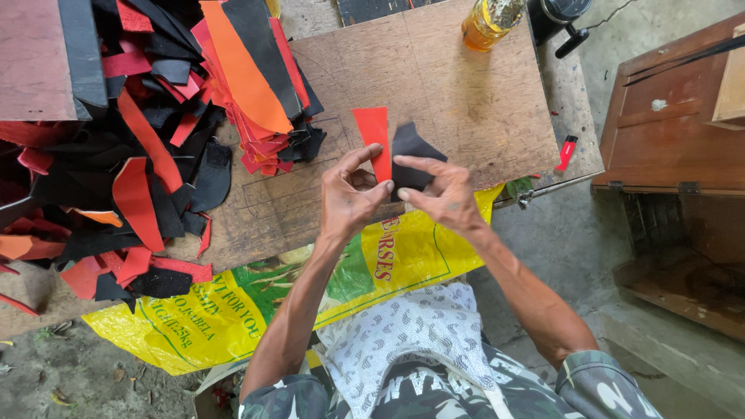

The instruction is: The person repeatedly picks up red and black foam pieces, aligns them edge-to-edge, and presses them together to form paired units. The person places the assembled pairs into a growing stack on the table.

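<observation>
My left hand (351, 195) pinches a narrow red leather strip (374, 133) between thumb and fingers. My right hand (441, 194) grips a black leather piece (413, 149) right beside the strip, its edge against the red one. Both hands meet above a plywood board (434, 85) that serves as the work surface. Fingers hide the lower ends of the two pieces.
A big heap of red, black and orange leather cut-outs (155, 132) covers the board's left side. A bottle of amber liquid (489, 22) stands at the far edge. A small red lighter (566, 152) lies at the right edge. A yellow sack (233, 310) hangs below; a wooden box (675, 101) sits right.
</observation>
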